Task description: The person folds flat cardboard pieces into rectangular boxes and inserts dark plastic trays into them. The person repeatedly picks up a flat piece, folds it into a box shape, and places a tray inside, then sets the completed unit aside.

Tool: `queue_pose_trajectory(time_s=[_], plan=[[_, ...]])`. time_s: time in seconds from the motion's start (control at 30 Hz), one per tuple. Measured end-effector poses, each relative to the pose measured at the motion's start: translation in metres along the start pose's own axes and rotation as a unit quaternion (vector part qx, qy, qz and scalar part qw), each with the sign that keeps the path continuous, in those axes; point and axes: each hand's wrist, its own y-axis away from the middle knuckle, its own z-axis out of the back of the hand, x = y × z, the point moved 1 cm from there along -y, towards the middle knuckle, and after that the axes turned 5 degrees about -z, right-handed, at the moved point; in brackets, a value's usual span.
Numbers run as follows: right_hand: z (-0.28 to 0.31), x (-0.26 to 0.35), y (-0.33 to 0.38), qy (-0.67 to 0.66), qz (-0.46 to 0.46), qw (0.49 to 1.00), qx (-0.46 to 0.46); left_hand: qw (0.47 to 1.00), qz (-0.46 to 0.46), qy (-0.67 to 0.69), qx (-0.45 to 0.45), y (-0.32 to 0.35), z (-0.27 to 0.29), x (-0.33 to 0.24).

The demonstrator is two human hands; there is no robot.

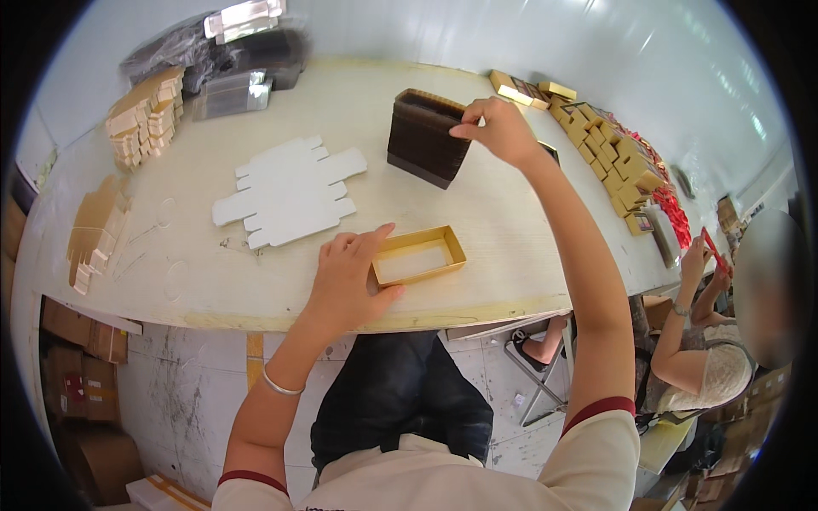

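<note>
On the near part of the table lies a small gold open-topped cardboard box (461, 248) with a white inside. My left hand (349, 277) holds its left end, thumb on the near side and fingers on the far side. Farther off, a tall stack of dark brown plastic trays (424, 140) stands slightly tilted. My right hand (494, 128) is closed in a pinch at the stack's upper right edge; how many trays lie between the fingertips is hidden. Beyond my left hand lies a pile of flat white die-cut box blanks (290, 192).
Gold folded blanks (146, 115) and more blanks (100, 226) stand along the left. Clear plastic sleeves (232, 95) lie at the back left. Rows of gold boxes (601, 149) and red ribbon (671, 217) line the right, where another person's hands (703, 260) hold something red.
</note>
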Motion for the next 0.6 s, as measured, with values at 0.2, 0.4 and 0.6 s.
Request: queue_pose_trajectory(time_s=[0.2,0.4,0.6], plan=[[-0.002,-0.011,-0.003,-0.195,-0.061,0.974,-0.097,1.0,0.011,-0.009,0.013,-0.002,0.001,0.001],[0.041,0.028,0.03,-0.293,-0.024,0.926,-0.235,0.996,0.052,0.068,0.01,-0.001,0.002,0.003],[0.006,0.029,0.106,-0.282,-0.222,0.914,0.188,0.992,0.082,0.082,0.057,-0.002,0.007,-0.004]])
